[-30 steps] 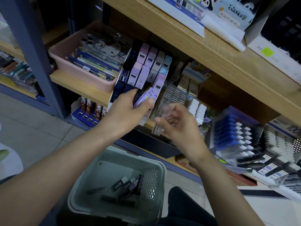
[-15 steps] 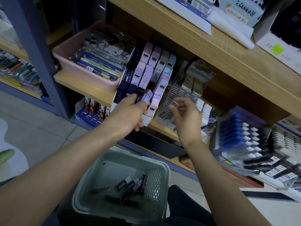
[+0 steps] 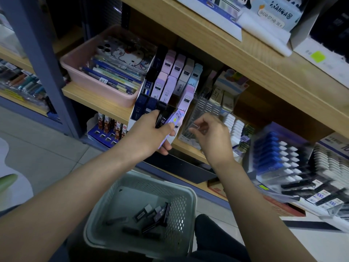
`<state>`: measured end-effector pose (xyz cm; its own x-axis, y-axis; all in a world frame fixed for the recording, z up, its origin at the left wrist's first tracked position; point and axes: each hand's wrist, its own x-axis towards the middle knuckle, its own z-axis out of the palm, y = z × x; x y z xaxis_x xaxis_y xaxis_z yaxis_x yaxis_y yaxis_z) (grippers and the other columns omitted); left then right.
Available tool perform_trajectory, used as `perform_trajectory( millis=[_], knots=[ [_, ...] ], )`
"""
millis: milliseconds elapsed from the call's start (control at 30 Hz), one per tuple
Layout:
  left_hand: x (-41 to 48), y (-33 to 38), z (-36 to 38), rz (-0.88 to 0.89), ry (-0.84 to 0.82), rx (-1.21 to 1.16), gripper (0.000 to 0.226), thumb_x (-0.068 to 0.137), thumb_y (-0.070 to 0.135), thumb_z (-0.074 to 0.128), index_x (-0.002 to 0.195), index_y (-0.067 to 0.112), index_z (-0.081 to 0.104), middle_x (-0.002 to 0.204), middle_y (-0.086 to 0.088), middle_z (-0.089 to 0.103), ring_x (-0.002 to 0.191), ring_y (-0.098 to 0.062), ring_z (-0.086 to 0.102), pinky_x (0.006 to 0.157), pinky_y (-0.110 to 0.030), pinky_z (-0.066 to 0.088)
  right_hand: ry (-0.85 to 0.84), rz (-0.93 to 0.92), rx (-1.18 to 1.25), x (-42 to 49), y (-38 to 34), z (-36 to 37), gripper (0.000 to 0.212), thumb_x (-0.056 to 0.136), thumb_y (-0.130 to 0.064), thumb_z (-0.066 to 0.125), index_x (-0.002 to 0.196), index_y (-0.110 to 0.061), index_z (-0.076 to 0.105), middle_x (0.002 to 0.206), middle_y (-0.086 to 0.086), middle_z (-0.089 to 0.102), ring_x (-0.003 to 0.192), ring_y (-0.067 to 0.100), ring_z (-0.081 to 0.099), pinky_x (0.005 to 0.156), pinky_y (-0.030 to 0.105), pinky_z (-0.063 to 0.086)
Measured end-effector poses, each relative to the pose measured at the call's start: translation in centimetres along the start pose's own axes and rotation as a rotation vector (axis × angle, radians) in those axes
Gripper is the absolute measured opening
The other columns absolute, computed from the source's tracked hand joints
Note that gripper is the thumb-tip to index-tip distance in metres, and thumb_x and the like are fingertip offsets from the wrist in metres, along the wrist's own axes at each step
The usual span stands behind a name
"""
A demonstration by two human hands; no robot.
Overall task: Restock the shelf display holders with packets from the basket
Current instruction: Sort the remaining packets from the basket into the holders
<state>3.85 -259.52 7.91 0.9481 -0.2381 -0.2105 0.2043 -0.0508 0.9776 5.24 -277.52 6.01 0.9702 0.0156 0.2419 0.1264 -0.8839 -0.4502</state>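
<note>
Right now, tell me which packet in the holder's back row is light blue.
The rightmost packet in the back row of the display holder, next to the beige one. The others in that row are pink or dark.

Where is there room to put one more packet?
In the display holder, a dark gap shows in the front row, between the navy packets and the lavender column, where the left hand grips a black packet. The basket has bare floor left of its dark packets. The holder's upper rows and the pink tray are packed.
</note>
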Motion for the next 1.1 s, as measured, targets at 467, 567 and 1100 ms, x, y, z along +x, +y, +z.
perform_trajectory(
  millis=[467,567,1100],
  knots=[
    [-0.5,0.0,-0.3,0.024,-0.038,0.114,0.007,0.094,0.019,0.053,0.092,0.025,0.055,0.087,0.003,0.07,0.05,-0.015,0.06,0.039,-0.02,0.043,0.059,0.129,0.286,-1.1,-2.6,-1.0,0.023,0.099,-0.026,0.044,0.113,-0.016,0.06,0.097,-0.003,0.057,0.08,0.006,0.055,0.074,0.028,0.05],
    [-0.6,0.3,-0.3,0.055,-0.041,0.132,0.017,0.093,0.019,0.055,0.086,0.034,0.054,0.079,0.004,0.07,0.043,-0.009,0.058,0.035,-0.018,0.039,-0.122,0.245,0.628,-1.6,-4.3,-2.4,0.019,0.097,-0.025,0.046,0.098,-0.016,0.063,0.08,-0.006,0.06,0.065,0.003,0.056,0.062,0.023,0.052],
    [-1.1,2.1,-0.3,-0.153,-0.095,-0.22,0.024,0.085,0.033,0.061,0.099,0.012,0.062,0.08,-0.001,0.067,0.042,-0.003,0.043,0.039,-0.015,0.032,-0.015,0.05,0.874,-2.9,-5.0,-5.3,0.016,0.088,0.006,0.054,0.089,-0.01,0.054,0.083,-0.01,0.065,0.074,0.006,0.063,0.068,0.019,0.053]
  ],
)
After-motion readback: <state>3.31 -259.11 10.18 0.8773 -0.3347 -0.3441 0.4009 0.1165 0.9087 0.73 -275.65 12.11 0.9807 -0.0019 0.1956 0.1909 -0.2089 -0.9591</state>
